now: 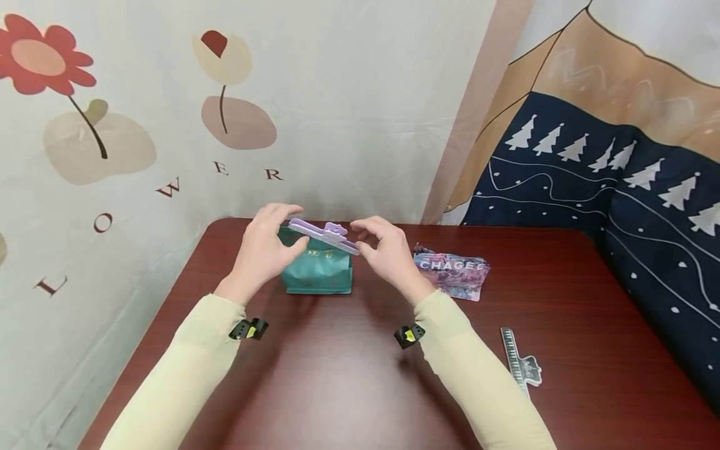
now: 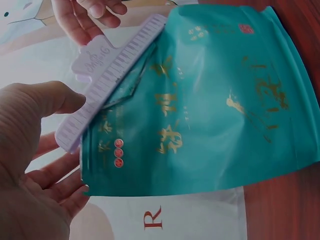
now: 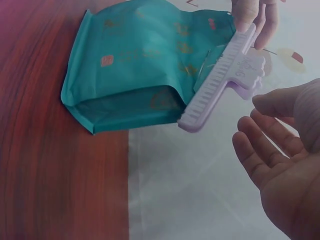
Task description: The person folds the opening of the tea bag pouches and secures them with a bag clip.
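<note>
A lilac bag clip (image 1: 335,232) with a piano-key pattern sits across the folded top of a teal pouch (image 1: 319,276) with gold lettering. My left hand (image 1: 263,247) pinches one end of the clip (image 2: 111,80), thumb on its front and fingers behind, as the left wrist view shows. Close to the clip's handle side, my right hand (image 3: 280,142) has its fingers loosely bent and holds nothing. In the right wrist view a small gap separates its thumb from the handle. The pouch stands near the table's back edge.
Right of the pouch lies a pink and blue patterned bag (image 1: 452,275) marked CHAGEE. A black and white piano-key clip (image 1: 520,362) rests on the dark red table (image 1: 332,387) beside my right forearm. Printed cloth (image 1: 360,112) hangs behind the table.
</note>
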{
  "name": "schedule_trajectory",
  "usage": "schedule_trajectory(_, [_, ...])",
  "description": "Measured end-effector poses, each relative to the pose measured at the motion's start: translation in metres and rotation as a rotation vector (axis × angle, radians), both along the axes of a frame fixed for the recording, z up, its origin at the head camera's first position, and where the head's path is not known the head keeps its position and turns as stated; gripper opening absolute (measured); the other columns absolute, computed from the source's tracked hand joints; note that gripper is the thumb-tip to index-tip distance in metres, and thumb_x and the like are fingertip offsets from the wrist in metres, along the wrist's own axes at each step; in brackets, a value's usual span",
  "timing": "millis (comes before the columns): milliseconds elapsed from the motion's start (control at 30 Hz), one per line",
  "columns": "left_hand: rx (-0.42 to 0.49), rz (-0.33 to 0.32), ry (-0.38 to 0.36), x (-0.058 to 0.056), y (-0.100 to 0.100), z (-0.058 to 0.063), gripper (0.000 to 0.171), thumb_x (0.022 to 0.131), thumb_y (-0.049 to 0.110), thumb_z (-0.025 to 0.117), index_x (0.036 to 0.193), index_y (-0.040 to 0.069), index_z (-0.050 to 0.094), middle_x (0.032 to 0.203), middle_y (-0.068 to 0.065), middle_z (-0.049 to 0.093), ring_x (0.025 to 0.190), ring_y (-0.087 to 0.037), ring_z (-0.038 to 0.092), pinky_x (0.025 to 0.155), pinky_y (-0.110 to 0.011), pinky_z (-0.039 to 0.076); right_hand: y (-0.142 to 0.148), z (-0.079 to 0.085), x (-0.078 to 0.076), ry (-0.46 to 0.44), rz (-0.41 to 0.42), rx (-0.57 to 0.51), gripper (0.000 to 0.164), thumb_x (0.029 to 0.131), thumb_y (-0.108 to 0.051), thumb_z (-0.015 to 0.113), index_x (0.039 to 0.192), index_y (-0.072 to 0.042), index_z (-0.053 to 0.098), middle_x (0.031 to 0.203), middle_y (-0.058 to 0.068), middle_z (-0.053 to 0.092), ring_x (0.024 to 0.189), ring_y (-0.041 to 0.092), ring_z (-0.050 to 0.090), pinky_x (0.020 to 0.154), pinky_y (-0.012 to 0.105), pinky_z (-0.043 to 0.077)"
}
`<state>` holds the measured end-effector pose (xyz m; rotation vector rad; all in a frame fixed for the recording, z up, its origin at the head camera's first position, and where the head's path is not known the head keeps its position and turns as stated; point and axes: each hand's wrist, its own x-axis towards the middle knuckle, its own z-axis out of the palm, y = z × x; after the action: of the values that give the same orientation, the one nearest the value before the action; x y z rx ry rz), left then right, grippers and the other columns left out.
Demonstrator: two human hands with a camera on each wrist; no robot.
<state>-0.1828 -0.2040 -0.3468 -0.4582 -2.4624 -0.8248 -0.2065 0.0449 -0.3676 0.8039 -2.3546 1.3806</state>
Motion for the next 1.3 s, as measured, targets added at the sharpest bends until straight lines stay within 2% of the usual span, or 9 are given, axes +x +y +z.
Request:
schedule_trajectory(300, [0.019, 0.002, 0.054, 0.013, 0.007, 0.003, 0.053, 0.085, 0.009, 0.079, 0.135, 0.003, 0.063, 0.132, -0.016, 0.063, 0.121, -0.033, 0.057, 0.097, -0.053, 0.049, 0.019, 0.006, 0.007, 0.013, 0.003, 0.016, 0.036, 0.089, 0.009, 0.071, 0.124, 0.000, 0.071, 0.112, 0.015, 0.072, 0.097, 0.028, 0.071, 0.084, 0.042, 0.059])
schedule_trajectory(467, [0.013, -0.002, 0.119, 0.018, 0.014, 0.000, 0.053, 0.083, 0.009, 0.080, 0.133, 0.002, 0.063, 0.131, -0.016, 0.064, 0.123, -0.034, 0.056, 0.100, -0.051, 0.048, 0.034, 0.004, 0.012, -0.022, -0.014, 0.031, 0.039, 0.090, 0.008, 0.072, 0.127, -0.003, 0.071, 0.114, 0.014, 0.072, 0.100, 0.027, 0.071, 0.086, 0.043, 0.058])
schedule_trajectory(833, [-0.006, -0.037, 0.249, 0.022, 0.037, -0.009, 0.051, 0.081, 0.004, 0.080, 0.130, -0.001, 0.065, 0.130, -0.018, 0.064, 0.121, -0.037, 0.056, 0.102, -0.050, 0.046, 0.060, -0.003, 0.016, 0.020, -0.058, 0.035, 0.040, 0.088, 0.007, 0.075, 0.126, -0.004, 0.072, 0.113, 0.012, 0.072, 0.095, 0.025, 0.072, 0.082, 0.043, 0.060])
schedule_trajectory(1033, [-0.017, -0.045, 0.280, 0.024, 0.049, -0.014, 0.050, 0.081, 0.004, 0.079, 0.129, -0.001, 0.066, 0.130, -0.018, 0.064, 0.122, -0.038, 0.057, 0.109, -0.049, 0.042, 0.073, -0.006, 0.022, 0.011, -0.062, 0.033, 0.041, 0.088, 0.007, 0.075, 0.127, -0.004, 0.071, 0.115, 0.012, 0.072, 0.097, 0.025, 0.071, 0.088, 0.042, 0.060])
schedule_trajectory(1300, [-0.011, -0.097, 0.299, 0.028, 0.070, -0.025, 0.049, 0.081, 0.003, 0.078, 0.128, -0.002, 0.066, 0.129, -0.019, 0.064, 0.121, -0.038, 0.058, 0.105, -0.050, 0.045, 0.091, -0.019, 0.031, 0.039, -0.094, 0.018, 0.042, 0.084, 0.011, 0.077, 0.124, -0.003, 0.073, 0.111, 0.012, 0.073, 0.093, 0.026, 0.071, 0.082, 0.043, 0.060])
